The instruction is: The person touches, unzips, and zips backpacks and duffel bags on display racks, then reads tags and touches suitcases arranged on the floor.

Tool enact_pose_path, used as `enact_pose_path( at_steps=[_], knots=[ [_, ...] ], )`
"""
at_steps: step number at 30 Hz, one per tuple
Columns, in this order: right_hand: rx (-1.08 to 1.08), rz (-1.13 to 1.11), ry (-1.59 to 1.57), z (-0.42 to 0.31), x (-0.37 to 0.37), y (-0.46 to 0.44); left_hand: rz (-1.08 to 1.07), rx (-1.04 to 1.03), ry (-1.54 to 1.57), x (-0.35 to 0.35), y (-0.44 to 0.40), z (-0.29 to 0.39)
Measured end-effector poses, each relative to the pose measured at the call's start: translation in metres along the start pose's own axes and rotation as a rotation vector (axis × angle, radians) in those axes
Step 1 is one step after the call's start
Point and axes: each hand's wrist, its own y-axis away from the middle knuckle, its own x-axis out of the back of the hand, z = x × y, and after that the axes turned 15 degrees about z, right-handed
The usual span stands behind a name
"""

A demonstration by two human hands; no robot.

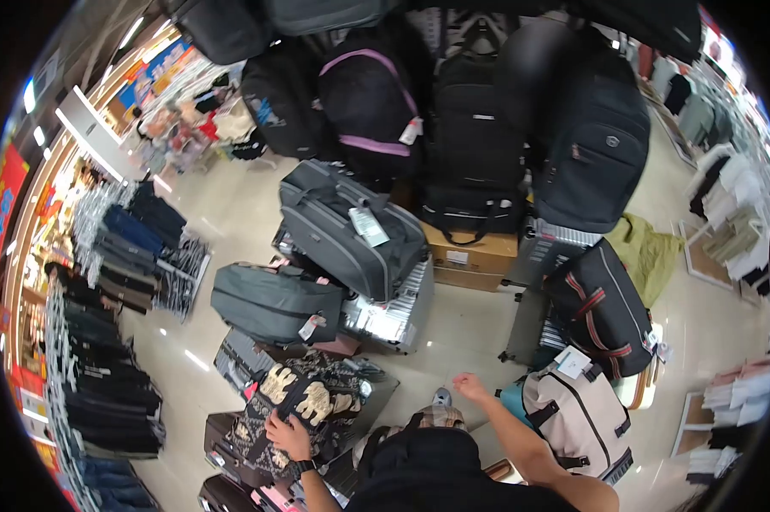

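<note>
The left hand point(289, 437), fingers loosely spread, touches the patterned bag point(313, 399) near its left edge; pale figures lie beyond the fingertips. The right hand point(469, 386) is apart, its grip unclear.

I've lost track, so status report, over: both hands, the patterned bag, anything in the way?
Left hand on patterned bag. Right hand held out, nothing visible in it. Grey bag just beyond, not blocking left hand.
</note>
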Motion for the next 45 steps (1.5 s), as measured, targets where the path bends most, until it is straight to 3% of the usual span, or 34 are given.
enact_pose_path(
  at_steps=[6,10,13,17,22,24,29,34,38,45],
  knots=[
    [-0.119,0.188,-0.073,-0.030,0.073,0.057,-0.105,-0.460,0.408,-0.006,-0.013,0.145],
    [-0.274,0.309,-0.397,-0.022,0.076,0.102,-0.264,-0.587,0.569,-0.013,-0.013,0.222],
    [-0.451,0.361,-0.352,-0.027,0.076,0.136,-0.342,-0.668,0.721,-0.032,0.001,0.266],
    [-0.381,0.385,-0.482,0.018,0.063,0.143,-0.500,-0.681,0.897,-0.053,0.033,0.315],
    [-0.345,0.312,-0.439,0.009,0.088,0.111,-0.613,-0.694,0.998,-0.072,0.048,0.370],
    [-0.345,0.341,-0.451,-0.009,0.102,0.086,-0.770,-0.564,1.017,-0.076,0.041,0.400],
    [-0.331,0.413,-0.425,-0.119,0.169,0.003,-0.826,-0.514,1.066,-0.118,0.010,0.483],
    [-0.014,0.428,-0.437,-0.208,0.223,-0.107,-0.791,-0.518,1.175,-0.123,-0.034,0.573],
    [0.323,0.547,-0.283,-0.324,0.264,-0.166,-0.792,-0.503,1.190,-0.125,-0.064,0.628],
    [0.562,0.793,-0.344,-0.530,0.302,-0.193,-0.722,-0.521,1.319,-0.106,-0.092,0.705]
  ],
)
